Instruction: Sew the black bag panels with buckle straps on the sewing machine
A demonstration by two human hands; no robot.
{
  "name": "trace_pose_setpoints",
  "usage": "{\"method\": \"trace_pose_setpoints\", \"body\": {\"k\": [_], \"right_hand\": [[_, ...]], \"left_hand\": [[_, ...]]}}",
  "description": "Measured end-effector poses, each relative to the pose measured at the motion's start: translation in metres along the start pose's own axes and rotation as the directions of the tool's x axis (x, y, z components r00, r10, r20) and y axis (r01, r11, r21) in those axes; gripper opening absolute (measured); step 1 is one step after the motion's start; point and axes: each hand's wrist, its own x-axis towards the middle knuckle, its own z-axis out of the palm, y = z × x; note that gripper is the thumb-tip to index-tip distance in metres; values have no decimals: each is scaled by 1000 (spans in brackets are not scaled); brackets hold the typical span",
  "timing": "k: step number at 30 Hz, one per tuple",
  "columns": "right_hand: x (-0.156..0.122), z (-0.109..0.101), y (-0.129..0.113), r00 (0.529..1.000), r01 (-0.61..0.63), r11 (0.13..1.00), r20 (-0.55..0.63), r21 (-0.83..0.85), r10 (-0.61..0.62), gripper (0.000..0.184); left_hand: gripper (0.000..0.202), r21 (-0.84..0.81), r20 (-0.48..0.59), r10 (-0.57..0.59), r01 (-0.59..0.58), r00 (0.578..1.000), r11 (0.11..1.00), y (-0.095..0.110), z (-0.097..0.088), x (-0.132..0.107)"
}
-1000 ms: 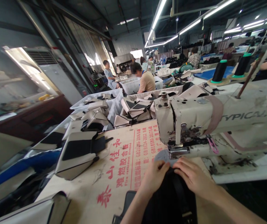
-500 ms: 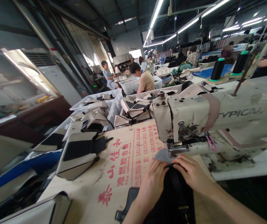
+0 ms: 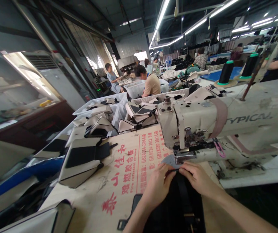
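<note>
Both of my hands pinch the top edge of a black bag piece (image 3: 175, 207), which has a strap and small metal fittings and hangs down toward me. My left hand (image 3: 158, 184) grips that edge on the left, fingers closed. On the right, my right hand (image 3: 198, 178) closes thumb and fingers on the same edge. Just beyond my fingertips is the head of a sewing machine (image 3: 192, 119) marked TYPICAL. A grey rounded piece (image 3: 170, 161) shows beside its needle area. A dark tab with a buckle (image 3: 123, 223) sticks out left of my left forearm.
Red print covers the plywood table (image 3: 119, 181). A beige and black bag (image 3: 83, 161) lies on it at left, another (image 3: 44, 216) nearer. White bins (image 3: 119, 115) hold several more behind. Black thread cones (image 3: 227, 72) stand beyond the machine. Several people work farther back.
My hands stay on the black bag piece's edge and have shifted very slightly. The bag piece has moved a little below them. A person in the background has moved an arm.
</note>
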Motion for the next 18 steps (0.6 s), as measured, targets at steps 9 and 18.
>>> {"method": "trace_pose_setpoints", "body": {"k": [9, 18], "right_hand": [[-4, 5, 2, 996, 90, 991, 0, -99, -90, 31], [4, -5, 9, 988, -150, 951, 63, 271, 138, 34]], "left_hand": [[47, 91, 363, 61, -101, 930, 991, -26, -19, 6], [44, -57, 439, -90, 128, 894, 990, -46, -33, 13]]}}
